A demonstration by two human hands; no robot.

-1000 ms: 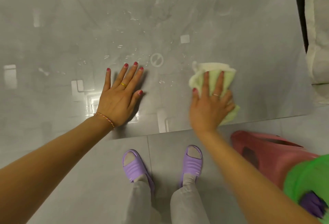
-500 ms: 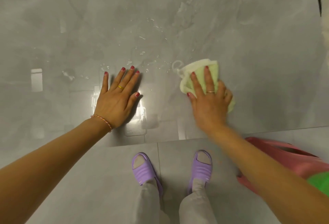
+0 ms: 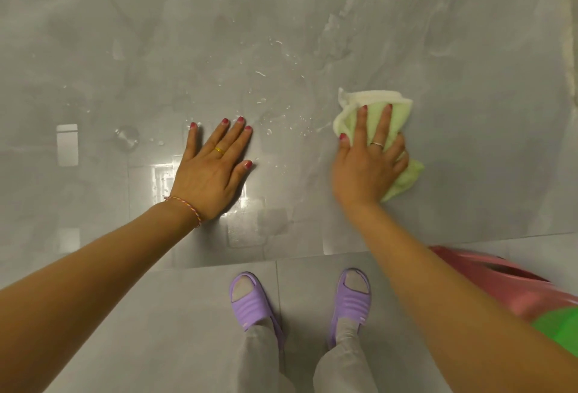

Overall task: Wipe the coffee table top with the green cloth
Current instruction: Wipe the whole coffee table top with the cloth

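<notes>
The green cloth (image 3: 394, 117), soft, light and bunched, lay on the wet glossy desk (image 3: 469, 48) under the right hand (image 3: 369, 161), whose spread fingers pressed it flat, best held by palm pressure, while the left hand (image 3: 209, 170) rested flat and empty.

My left hand (image 3: 211, 173) lies flat on the glossy grey table (image 3: 469, 48), fingers (image 3: 233, 136) straight. My right hand (image 3: 369, 164) presses the green cloth (image 3: 397, 120) onto the table, fingers spread over it. Water drops (image 3: 275, 108) sit between the hands. My purple slippers (image 3: 253, 302) stand on the floor (image 3: 156, 330), beside a pink basin (image 3: 500, 280).
</notes>
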